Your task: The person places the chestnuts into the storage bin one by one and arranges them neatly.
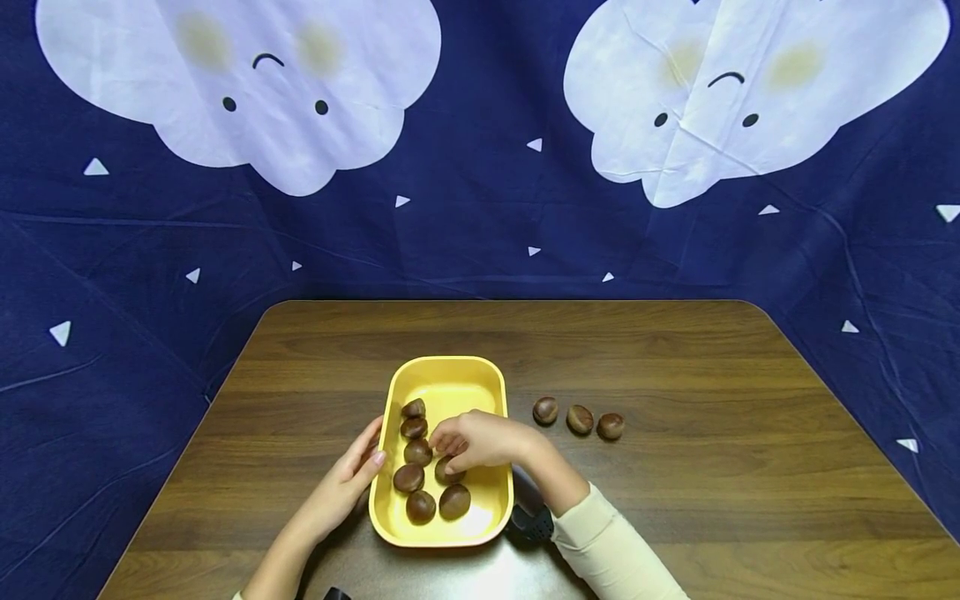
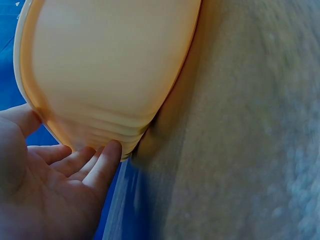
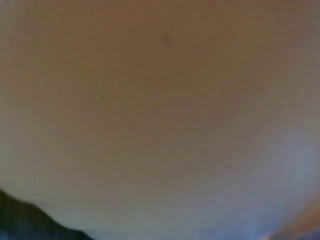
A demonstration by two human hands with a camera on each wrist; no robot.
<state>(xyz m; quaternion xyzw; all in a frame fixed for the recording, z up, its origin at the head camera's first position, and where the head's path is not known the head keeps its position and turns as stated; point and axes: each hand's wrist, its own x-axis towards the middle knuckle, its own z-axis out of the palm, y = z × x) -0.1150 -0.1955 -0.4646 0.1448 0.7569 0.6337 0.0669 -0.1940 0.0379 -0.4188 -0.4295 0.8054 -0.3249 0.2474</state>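
Observation:
A yellow rectangular tub (image 1: 487, 508) stands on the table with several brown chestnuts (image 1: 408, 478) inside, most of them in a column along its left side. My left hand (image 1: 341, 492) grips the tub's left wall, thumb at the rim and fingers against the outside; the left wrist view shows this hand (image 2: 55, 185) at the tub's outer wall (image 2: 110, 65). Reaching in over the right wall, my right hand (image 1: 483, 439) has its thumb and curled fingers about a chestnut (image 1: 447, 477), partly hidden beneath them. The right wrist view is blurred, its contents unclear.
Three more chestnuts (image 1: 580, 419) lie in a row on the wooden table (image 1: 712, 483), right of the tub. A black object (image 1: 532, 523) sits beneath the right forearm. Behind the table hangs a dark blue cloth (image 1: 480, 225) with white clouds and triangles.

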